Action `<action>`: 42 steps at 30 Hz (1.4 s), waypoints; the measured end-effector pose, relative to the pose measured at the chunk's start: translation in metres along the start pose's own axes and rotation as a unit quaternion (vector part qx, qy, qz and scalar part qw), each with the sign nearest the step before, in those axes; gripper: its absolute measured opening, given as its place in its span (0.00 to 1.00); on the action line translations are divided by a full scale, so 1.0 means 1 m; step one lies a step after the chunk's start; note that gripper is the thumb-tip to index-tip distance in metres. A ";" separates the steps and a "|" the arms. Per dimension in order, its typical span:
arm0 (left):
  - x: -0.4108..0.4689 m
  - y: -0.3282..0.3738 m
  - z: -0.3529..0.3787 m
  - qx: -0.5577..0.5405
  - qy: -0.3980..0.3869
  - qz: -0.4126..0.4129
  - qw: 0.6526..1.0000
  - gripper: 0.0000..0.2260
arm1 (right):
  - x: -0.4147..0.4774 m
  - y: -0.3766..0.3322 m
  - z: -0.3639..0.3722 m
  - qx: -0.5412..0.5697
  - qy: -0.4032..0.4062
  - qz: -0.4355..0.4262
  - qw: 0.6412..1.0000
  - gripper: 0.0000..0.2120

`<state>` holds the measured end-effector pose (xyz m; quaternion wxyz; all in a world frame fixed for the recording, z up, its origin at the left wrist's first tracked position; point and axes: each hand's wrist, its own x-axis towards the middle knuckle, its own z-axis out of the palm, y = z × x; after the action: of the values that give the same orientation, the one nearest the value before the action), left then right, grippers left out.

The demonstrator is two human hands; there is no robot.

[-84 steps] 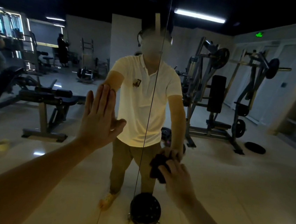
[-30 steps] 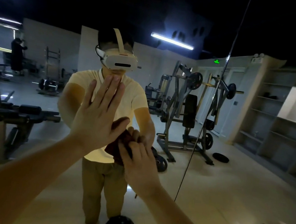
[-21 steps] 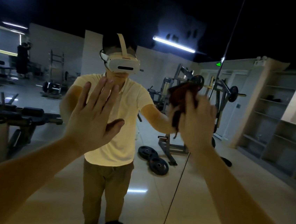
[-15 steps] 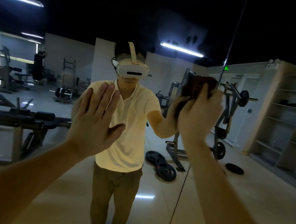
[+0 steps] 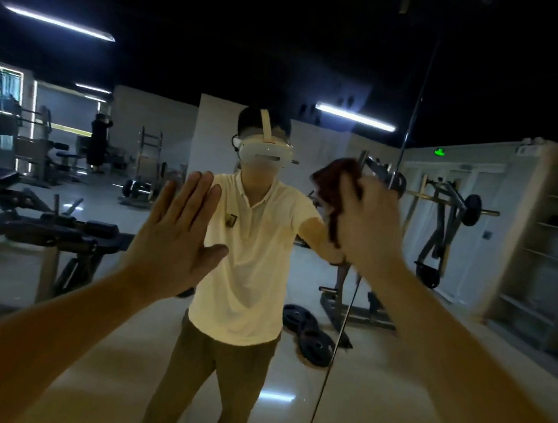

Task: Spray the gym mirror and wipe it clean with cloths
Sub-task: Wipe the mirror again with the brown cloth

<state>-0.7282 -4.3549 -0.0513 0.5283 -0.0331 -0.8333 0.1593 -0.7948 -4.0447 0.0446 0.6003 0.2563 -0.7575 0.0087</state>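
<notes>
2.8 seconds ago the right grip (image 5: 368,231) held the dark red cloth (image 5: 333,186) low on the mirror (image 5: 387,412), by the waist of the person in the mirror (image 5: 248,259). 1 second ago it was up by the belly. Now it is high on the right, at the seam (image 5: 345,321), and looks blurry. The cloth sticks out on its left side, not on top like 0.5 seconds ago.
</notes>
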 end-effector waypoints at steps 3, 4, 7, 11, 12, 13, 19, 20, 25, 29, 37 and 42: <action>0.000 -0.007 -0.005 -0.005 -0.010 0.022 1.000 0.42 | 0.041 0.015 -0.013 0.006 0.057 0.197 0.979 0.22; 0.001 -0.008 -0.009 -0.015 -0.010 0.031 0.999 0.41 | 0.050 0.008 -0.013 0.014 0.076 0.244 0.967 0.22; 0.010 -0.022 -0.022 -0.047 0.021 0.059 0.997 0.35 | 0.060 -0.047 -0.007 0.089 0.087 0.273 0.954 0.26; 0.059 -0.051 -0.040 -0.036 0.049 0.030 0.998 0.33 | 0.047 -0.136 0.008 0.154 0.009 0.137 0.978 0.22; 0.075 -0.056 -0.043 -0.036 0.055 0.023 0.998 0.34 | 0.042 -0.147 0.012 0.150 -0.003 0.081 0.985 0.21; 0.091 -0.060 -0.046 -0.041 0.065 0.023 0.997 0.35 | 0.038 -0.150 0.014 0.143 -0.017 0.021 0.989 0.21; 0.140 -0.071 -0.043 -0.040 0.113 0.044 0.992 0.36 | 0.065 -0.052 -0.014 0.032 -0.002 -0.014 0.999 0.12; 0.139 -0.070 -0.040 -0.031 0.112 0.043 0.992 0.36 | 0.074 -0.029 -0.017 0.020 0.025 0.043 0.999 0.10; 0.139 -0.068 -0.036 -0.031 0.129 0.046 0.990 0.36 | 0.108 0.003 -0.014 0.032 0.125 0.317 0.940 0.27; 0.138 -0.068 -0.035 -0.026 0.140 0.050 0.989 0.36 | 0.101 -0.089 0.010 0.109 0.177 0.280 0.937 0.19; 0.138 -0.069 -0.035 -0.030 0.139 0.054 0.988 0.36 | 0.101 -0.059 -0.011 -0.004 0.037 -0.024 0.999 0.22; 0.139 -0.068 -0.031 -0.030 0.152 0.055 0.986 0.35 | 0.159 0.001 -0.025 -0.050 0.163 0.233 0.957 0.20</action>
<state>-0.7540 -4.3814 0.1025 0.6383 -0.1185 -0.7445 0.1559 -0.7960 -4.0957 0.1975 0.7088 0.0374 -0.6878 0.1521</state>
